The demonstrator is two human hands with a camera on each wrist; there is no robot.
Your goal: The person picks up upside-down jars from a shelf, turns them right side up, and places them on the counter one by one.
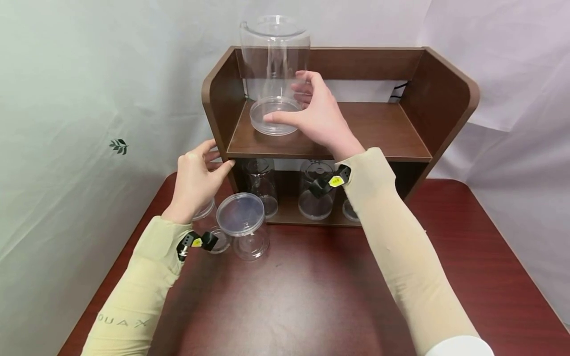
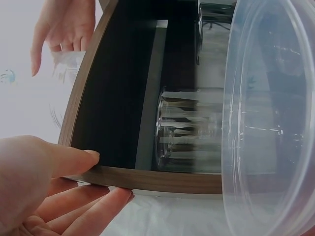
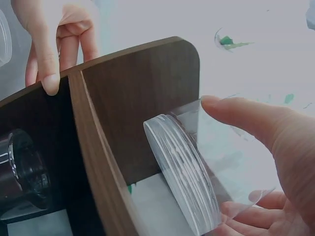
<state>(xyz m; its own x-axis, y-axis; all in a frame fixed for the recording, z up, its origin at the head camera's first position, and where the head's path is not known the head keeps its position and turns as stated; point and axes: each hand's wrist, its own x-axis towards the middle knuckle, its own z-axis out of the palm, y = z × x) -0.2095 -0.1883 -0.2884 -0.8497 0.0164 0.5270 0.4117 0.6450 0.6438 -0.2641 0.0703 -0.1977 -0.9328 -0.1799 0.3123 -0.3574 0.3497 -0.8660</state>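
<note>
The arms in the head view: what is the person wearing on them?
Both arms wear long, snug beige sleeves. The left sleeve has faint pale lettering near the elbow. A black strap with a small yellow tag sits at each wrist. A white edge shows at the right sleeve's upper end. The hands are bare.

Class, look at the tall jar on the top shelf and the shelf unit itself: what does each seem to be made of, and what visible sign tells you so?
Tall jar: probably clear plastic, glossy; the wall behind shows through it and its rim glints.
Shelf unit: apparently wood or wood-look laminate, dark brown, fairly matte; streaky grain lines show on its panels.
</note>
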